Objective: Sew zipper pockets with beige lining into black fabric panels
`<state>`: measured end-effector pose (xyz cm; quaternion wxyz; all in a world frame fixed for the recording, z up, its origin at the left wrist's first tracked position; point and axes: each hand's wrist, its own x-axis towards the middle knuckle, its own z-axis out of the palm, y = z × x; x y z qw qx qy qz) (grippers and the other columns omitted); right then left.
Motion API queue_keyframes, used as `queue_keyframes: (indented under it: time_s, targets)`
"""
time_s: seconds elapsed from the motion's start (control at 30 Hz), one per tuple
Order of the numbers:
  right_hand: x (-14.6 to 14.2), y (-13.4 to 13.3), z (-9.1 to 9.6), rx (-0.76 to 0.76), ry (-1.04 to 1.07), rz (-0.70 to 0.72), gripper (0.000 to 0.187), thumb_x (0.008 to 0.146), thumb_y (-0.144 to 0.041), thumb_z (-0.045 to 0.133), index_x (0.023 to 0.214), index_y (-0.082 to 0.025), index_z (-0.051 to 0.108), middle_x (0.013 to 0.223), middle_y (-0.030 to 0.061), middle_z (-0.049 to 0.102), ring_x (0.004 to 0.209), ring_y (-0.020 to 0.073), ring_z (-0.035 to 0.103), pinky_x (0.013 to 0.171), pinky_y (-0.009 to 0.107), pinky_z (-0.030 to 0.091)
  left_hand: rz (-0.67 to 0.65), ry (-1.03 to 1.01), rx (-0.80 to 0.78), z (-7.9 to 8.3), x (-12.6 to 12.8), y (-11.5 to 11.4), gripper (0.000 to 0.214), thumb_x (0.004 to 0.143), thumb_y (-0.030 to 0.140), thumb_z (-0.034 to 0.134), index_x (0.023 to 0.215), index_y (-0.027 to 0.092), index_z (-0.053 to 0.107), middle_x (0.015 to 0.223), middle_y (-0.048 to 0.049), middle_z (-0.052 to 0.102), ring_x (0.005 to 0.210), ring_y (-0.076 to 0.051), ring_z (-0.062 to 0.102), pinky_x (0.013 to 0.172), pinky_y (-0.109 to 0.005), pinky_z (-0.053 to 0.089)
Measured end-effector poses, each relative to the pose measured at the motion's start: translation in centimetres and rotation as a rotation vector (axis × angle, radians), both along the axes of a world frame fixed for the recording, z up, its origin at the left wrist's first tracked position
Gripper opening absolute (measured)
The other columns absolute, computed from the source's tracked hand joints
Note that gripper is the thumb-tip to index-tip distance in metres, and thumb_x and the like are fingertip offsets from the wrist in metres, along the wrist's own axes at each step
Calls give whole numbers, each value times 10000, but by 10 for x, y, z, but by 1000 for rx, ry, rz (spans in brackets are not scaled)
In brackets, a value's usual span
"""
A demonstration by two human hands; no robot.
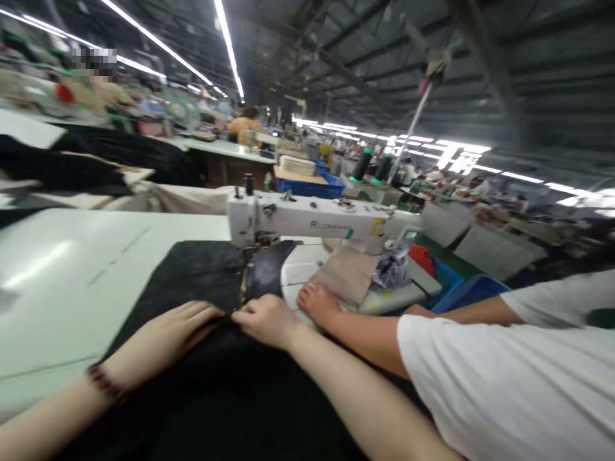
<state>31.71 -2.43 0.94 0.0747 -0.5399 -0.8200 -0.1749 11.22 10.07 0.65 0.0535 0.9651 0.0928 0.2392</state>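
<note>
The zip-like strip (pixel 243 286), gold-toned along its edge, lay in front of the sewing machine (pixel 307 221), its long axis running from beneath the needle end straight back toward the wearer. It met the hands at its near end, and of the two the right hand (pixel 266 318) was nearer to it. Both hands were narrow: the right one pinched the black cloth (pixel 202 275) by the strip, and the left hand (pixel 189 323) appeared to pinch the same edge, though its thumb was partly hidden. The cloth spread over the counter (pixel 57 307) before the machine, its far edge reaching under the needle end.

Counted, there was one machine, one strip and one large black cloth. Two thread cones (pixel 361 164) stood behind the machine; one blue crate (pixel 307 186) sat behind it too. In front of the machine's arm lay one beige cloth piece (pixel 348 272), and beside that rested one plainly visible co-worker's hand (pixel 318 303), well apart from the strip.
</note>
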Motion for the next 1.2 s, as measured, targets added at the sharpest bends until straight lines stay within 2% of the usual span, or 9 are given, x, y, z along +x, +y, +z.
queue_keyframes:
  time_s: [0.07, 0.17, 0.33, 0.57, 0.67, 0.77, 0.97, 1.07, 1.2]
  targets:
    - [3, 4, -12, 17, 58, 10, 176, 989, -250, 502, 1034, -204, 665, 946, 43, 692, 827, 168, 623, 775, 302, 436, 56, 101, -8, -3, -19, 1, 328, 982, 434, 440, 1104, 237, 672, 1082, -55, 694, 985, -221, 664, 916, -365, 554]
    - [7, 3, -20, 44, 104, 20, 172, 991, -227, 494, 1025, -200, 660, 923, 55, 674, 807, 169, 596, 773, 307, 392, 127, 184, -12, -5, -30, 3, 311, 971, 356, 434, 1164, 222, 636, 1150, -82, 664, 1076, -244, 630, 978, -394, 519]
    - [6, -1, -20, 82, 122, 33, 179, 991, -208, 485, 997, -195, 663, 892, 57, 651, 774, 168, 555, 754, 313, 353, 203, 266, -11, 1, -55, 8, 350, 910, 238, 439, 1224, 202, 586, 1211, -100, 631, 1095, -265, 618, 952, -418, 529]
    - [6, -2, -22, 105, 124, 34, 188, 992, -214, 487, 983, -192, 674, 862, 55, 641, 744, 165, 520, 737, 320, 327, 177, 331, -22, 11, -88, 20, 469, 864, 158, 430, 1311, 242, 542, 1317, -30, 606, 1135, -184, 628, 1011, -317, 507]
    - [7, -2, -22, 110, 111, 38, 197, 993, -214, 484, 995, -194, 679, 856, 52, 638, 744, 166, 516, 736, 320, 324, 175, 302, 29, 10, -81, 16, 351, 937, 228, 444, 1263, 219, 572, 1268, -59, 621, 1103, -209, 624, 966, -347, 522]
    - [7, -1, -22, 117, 95, 45, 204, 996, -215, 480, 1024, -196, 681, 866, 53, 640, 751, 166, 519, 739, 317, 325, 159, 258, 96, 5, -62, 8, 283, 999, 310, 442, 1209, 201, 597, 1194, -82, 633, 1077, -226, 601, 942, -366, 512]
    - [8, -2, -23, 114, 75, 42, 235, 1010, -228, 455, 1068, -198, 680, 884, 63, 643, 754, 172, 525, 751, 327, 332, 105, 251, 203, 0, -24, -3, 213, 1002, 217, 443, 1068, 166, 639, 1010, -100, 618, 948, -224, 569, 882, -363, 488]
    - [7, -2, -24, 100, 72, 44, 255, 1016, -227, 442, 1119, -191, 672, 925, 79, 654, 784, 180, 542, 766, 331, 346, 70, 277, 237, 2, -18, -3, 226, 995, 189, 438, 1027, 173, 661, 984, -106, 609, 918, -235, 551, 867, -382, 480]
    - [7, -3, -23, 63, 69, 64, 277, 1011, -194, 436, 1169, -171, 662, 1011, 112, 671, 832, 193, 573, 802, 343, 381, 39, 301, 224, 4, -28, -2, 314, 993, 157, 408, 1169, 207, 663, 1092, -114, 619, 1010, -248, 557, 923, -407, 479]
